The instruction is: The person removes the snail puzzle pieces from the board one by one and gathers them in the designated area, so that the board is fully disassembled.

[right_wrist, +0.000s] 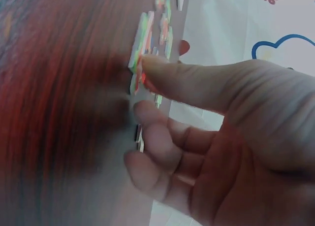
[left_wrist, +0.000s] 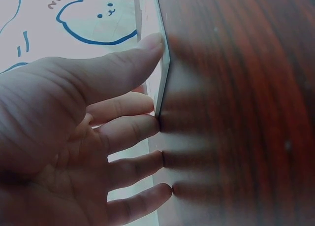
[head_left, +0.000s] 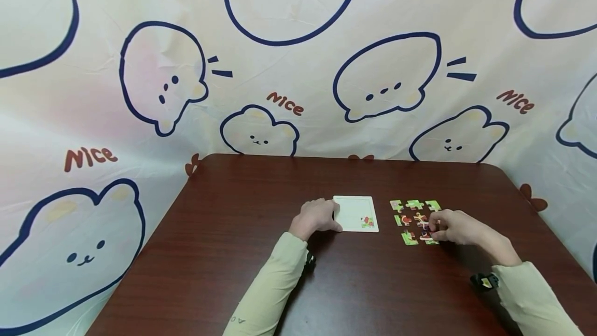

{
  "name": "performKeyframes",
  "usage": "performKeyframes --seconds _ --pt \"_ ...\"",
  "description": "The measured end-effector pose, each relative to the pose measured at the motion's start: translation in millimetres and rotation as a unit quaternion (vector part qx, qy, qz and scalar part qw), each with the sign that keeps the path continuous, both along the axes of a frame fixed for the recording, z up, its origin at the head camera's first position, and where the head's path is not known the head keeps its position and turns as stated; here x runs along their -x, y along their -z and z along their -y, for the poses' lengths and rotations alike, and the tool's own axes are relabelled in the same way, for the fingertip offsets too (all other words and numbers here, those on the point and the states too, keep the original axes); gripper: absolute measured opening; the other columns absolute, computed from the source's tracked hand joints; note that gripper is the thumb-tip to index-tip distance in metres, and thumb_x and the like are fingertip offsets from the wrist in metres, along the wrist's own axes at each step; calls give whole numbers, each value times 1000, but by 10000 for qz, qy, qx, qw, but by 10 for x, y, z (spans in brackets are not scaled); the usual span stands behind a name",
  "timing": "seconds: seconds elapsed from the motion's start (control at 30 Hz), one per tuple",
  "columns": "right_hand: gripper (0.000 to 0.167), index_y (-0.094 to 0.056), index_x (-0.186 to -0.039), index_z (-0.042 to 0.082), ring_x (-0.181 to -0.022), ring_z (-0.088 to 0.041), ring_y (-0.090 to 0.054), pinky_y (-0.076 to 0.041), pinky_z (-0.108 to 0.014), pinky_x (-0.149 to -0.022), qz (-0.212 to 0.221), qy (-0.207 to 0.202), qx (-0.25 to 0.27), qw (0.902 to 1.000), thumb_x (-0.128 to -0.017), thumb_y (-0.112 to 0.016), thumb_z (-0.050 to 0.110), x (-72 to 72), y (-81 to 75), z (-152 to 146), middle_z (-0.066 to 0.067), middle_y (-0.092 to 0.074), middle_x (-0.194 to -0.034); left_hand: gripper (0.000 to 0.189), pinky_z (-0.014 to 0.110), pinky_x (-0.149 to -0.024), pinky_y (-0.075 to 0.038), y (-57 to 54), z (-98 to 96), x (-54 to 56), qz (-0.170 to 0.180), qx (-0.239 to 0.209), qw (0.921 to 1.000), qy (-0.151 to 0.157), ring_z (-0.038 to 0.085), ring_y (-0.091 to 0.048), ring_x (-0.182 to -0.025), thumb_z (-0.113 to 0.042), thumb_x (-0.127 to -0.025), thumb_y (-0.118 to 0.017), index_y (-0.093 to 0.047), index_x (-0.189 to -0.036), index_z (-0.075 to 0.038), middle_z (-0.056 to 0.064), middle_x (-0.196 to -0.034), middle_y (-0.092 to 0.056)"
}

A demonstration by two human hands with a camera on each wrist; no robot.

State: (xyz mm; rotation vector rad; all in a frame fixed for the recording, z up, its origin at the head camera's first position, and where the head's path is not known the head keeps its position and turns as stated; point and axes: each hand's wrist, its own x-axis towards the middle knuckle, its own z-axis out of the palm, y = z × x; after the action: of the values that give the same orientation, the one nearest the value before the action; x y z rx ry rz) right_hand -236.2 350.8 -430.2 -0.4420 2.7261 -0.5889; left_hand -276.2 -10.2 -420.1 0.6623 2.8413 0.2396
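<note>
A flat white square puzzle board (head_left: 353, 210) lies on the table, with a small colourful patch (head_left: 367, 221) in its near right corner; whether that patch is printed or loose cannot be told. My left hand (head_left: 318, 217) holds the board by its left side. In the left wrist view the thumb (left_wrist: 147, 46) and a fingertip (left_wrist: 147, 105) touch its thin edge. To the right, several green and red puzzle pieces (head_left: 410, 238) lie in spaced rows. My right hand (head_left: 459, 228) is over the right-hand pieces, its thumb (right_wrist: 157, 73) against one piece (right_wrist: 138, 80) and its fingers bent and apart.
The dark brown wooden table (head_left: 224, 253) extends around both hands. Behind it hangs a pale cloth (head_left: 317, 66) with cartoon outlines and lettering. Dark straps with small devices (head_left: 485, 282) sit at both wrists.
</note>
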Motion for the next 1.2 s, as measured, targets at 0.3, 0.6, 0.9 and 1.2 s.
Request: performKeyframes --seconds 0.3,0.6,0.9,1.2 --pt "9 -59 -88 17 -58 -12 -47 -38 -28 -53 -139 -6 -30 9999 -91 -68 17 3 -65 25 4 -51 -67 32 31 -63 -37 30 -12 12 16 37 10000 24 15 -50 -69 -46 -81 -78 -60 -86 -19 -1 -73 -55" --pt "12 -63 -95 15 -59 -10 -51 -43 -27 -52 -359 -193 233 9989 -98 -60 26 117 -293 220 1 -57 -72 33 31 -63 -36 9 -15 20 53 53 10000 -22 14 -48 -69 -47 -81 -77 -59 -84 -19 -2 -72 -52" --pt "13 -62 -97 15 -60 -10 -53 -44 -28 -55 -304 -487 477 9972 -98 -61 28 186 -273 575 -3 -62 -76 33 31 -63 -36 22 2 4 88 46 9999 -93 15 -49 -69 -47 -81 -77 -60 -85 -19 -1 -72 -52" --pt "12 -62 -101 18 -60 -12 -56 -47 -28 -55 -206 -672 545 9960 -94 -66 26 275 -159 963 3 -60 -76 33 30 -62 -36 6 -12 -9 71 61 9999 -75 15 -49 -68 -47 -81 -78 -60 -84 -19 -1 -71 -52"
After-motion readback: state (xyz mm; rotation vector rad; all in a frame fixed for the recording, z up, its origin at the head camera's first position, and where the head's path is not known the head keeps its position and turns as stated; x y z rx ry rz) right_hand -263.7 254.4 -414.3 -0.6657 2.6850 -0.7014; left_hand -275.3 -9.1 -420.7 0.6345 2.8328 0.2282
